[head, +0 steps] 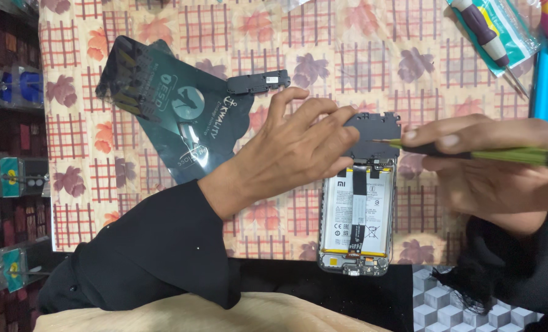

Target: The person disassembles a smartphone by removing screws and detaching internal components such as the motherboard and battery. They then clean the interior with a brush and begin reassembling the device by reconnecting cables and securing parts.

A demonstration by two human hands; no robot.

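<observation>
An opened smartphone with its back cover off (357,215) lay on the table (348,55), which was covered by a cream cloth printed with red checks and leaves. Its white battery and a flat ribbon cable were exposed. The left hand (292,154) reached across from a black sleeve, its fingers (341,132) pressed on the dark plastic inner cover plate (372,132) at the phone's upper end, thumb and forefinger pinching its edge while the index finger stood raised. The right hand (483,166) gripped a slim green-shafted screwdriver (508,154), fingers closed around the handle, with the tip touching the same plate's right side.

Judging by this, disassembly was well under way: the back was already off and the battery bared, but the upper plate was not yet lifted free, and the battery and lower board remained seated.

A dark anti-static bag (175,104) lay to the left, a small black plastic part (258,82) beside it, and a purple-handled screwdriver (486,31) rested on a packet at the far corner.
</observation>
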